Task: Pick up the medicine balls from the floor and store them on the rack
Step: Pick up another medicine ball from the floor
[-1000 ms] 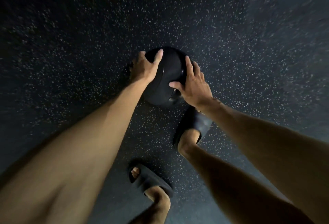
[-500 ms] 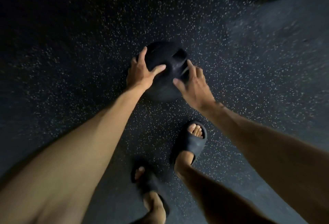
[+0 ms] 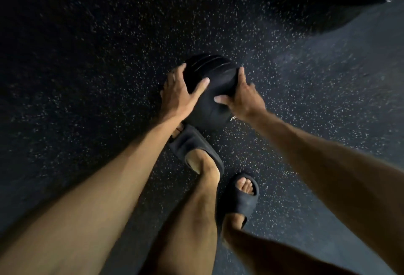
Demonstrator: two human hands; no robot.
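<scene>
Head view, medicine ball [image 3: 212, 77], grooves on far side, left hand [image 3: 178, 97] and right hand [image 3: 244, 99] spread, cupping it

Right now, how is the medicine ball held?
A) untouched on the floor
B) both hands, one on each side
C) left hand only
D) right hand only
B: the left hand and the right hand grip opposite sides of the black medicine ball.
</scene>
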